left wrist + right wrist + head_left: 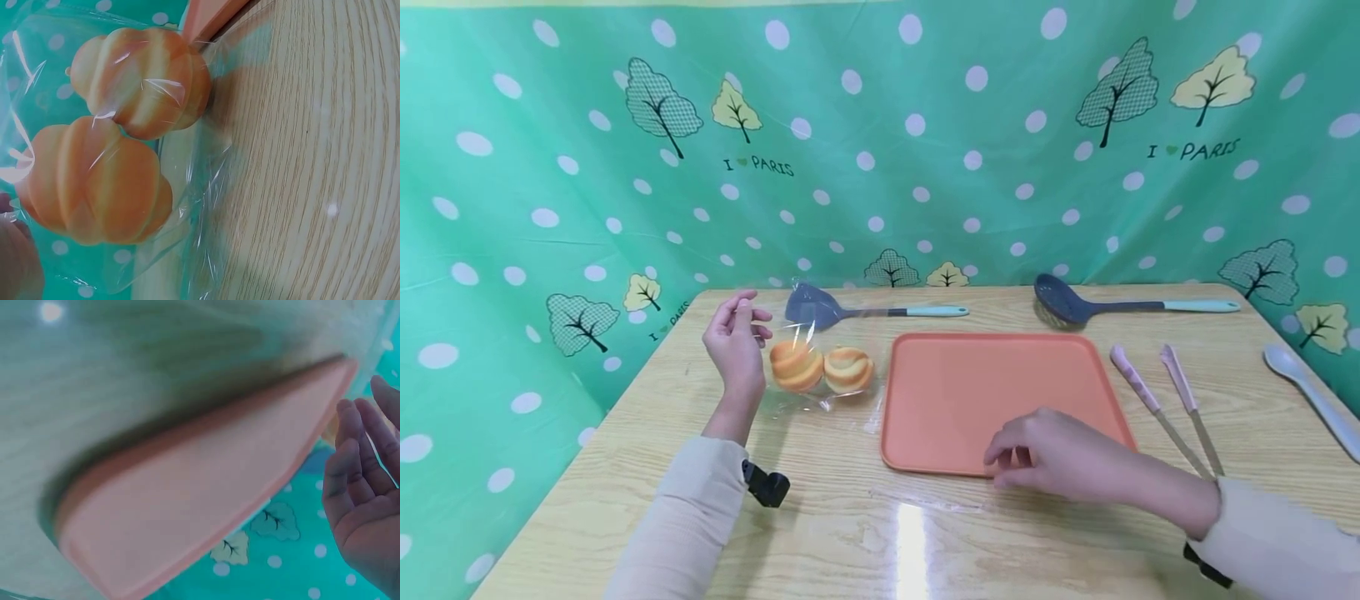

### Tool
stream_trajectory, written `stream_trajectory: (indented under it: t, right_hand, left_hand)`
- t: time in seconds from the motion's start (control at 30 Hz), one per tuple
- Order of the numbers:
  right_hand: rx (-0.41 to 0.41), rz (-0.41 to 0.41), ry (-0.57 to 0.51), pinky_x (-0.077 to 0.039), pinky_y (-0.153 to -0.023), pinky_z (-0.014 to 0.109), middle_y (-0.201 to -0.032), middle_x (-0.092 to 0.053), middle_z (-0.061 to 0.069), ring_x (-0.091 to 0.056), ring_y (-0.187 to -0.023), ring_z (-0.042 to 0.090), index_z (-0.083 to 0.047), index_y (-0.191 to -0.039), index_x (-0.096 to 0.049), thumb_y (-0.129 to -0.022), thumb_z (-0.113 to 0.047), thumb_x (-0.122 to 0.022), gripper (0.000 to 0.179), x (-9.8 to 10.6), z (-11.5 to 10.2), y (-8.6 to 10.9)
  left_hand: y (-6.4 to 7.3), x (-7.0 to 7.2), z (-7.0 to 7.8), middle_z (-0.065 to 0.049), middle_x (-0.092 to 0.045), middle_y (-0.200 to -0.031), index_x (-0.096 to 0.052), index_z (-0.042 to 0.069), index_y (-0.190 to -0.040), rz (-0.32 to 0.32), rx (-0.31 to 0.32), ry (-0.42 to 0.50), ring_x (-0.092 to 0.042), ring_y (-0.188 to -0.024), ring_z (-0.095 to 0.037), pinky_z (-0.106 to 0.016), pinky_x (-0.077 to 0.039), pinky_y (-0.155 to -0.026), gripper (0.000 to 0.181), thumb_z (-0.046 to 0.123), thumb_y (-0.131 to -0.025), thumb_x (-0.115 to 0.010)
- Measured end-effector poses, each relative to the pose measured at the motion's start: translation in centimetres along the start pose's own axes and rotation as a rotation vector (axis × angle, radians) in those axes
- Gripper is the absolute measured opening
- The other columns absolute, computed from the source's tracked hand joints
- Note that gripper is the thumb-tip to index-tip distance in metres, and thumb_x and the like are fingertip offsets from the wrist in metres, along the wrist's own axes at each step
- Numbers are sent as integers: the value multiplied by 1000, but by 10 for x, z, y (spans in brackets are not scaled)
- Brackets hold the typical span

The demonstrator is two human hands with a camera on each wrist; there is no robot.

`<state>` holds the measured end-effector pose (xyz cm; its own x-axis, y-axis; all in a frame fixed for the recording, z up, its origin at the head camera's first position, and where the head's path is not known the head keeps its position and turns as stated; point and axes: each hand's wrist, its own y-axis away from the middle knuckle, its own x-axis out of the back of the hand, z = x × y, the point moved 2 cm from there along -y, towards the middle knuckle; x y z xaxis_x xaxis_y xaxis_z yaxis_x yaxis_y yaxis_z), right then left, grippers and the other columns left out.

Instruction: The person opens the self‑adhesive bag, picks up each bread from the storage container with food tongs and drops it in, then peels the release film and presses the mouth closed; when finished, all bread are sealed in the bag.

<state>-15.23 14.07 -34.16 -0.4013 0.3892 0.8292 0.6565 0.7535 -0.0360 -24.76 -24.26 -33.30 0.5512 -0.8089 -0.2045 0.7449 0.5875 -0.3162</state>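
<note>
A clear plastic bag (808,402) with two golden striped bread rolls, a left roll (796,367) and a right roll (848,370), stands at left-centre of the table. My left hand (737,342) is at the bag's upper left and appears to pinch its edge. In the left wrist view, fingertips (19,259) show beside the plastic and the rolls fill the upper left. Over the front edge of an orange tray (985,383) hovers my right hand (1060,458), fingers loosely bent and holding nothing. The right wrist view shows that hand beside the tray (206,487).
Behind the bag lies a dark turner (820,308) with a pale blue handle. A dark ladle (1063,300) is at the back right. Two pink-handled knives (1135,379) lie right of the tray, and a pale spoon (1307,387) near the right edge. A thin plastic strip (928,502) lies in front.
</note>
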Motion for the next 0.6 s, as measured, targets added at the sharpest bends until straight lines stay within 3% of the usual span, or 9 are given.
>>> stream_trajectory:
  t: [0.13, 0.4, 0.6]
  right_hand:
    - [-35, 32, -58, -54, -64, 24, -92, -71, -17, -58, -76, -1, -17, -103, -79, -94, -19, -74, 10, 15, -1, -11]
    - [-155, 190, -153, -55, -70, 30, -96, -74, -9, -63, -83, 11, -12, -108, -78, -98, -22, -70, 16, 34, 1, -47]
    - [-246, 324, -228, -53, -78, 36, -97, -72, -1, -63, -93, 19, -11, -114, -76, -98, -24, -71, 22, 43, -3, -82]
  left_hand:
    - [0, 1, 1, 6, -66, -67, -70, 0, -111, -8, 4, 27, -54, -49, -6, -15, -42, -45, 21, 11, -106, -53]
    - [-1, 4, 0, 4, -68, -68, -69, -3, -115, -28, 15, 49, -55, -49, -7, -15, -43, -46, 22, 10, -106, -54]
    - [0, 6, 0, 3, -68, -69, -72, 7, -107, -42, 28, 78, -56, -50, -7, -16, -43, -46, 18, 10, -106, -55]
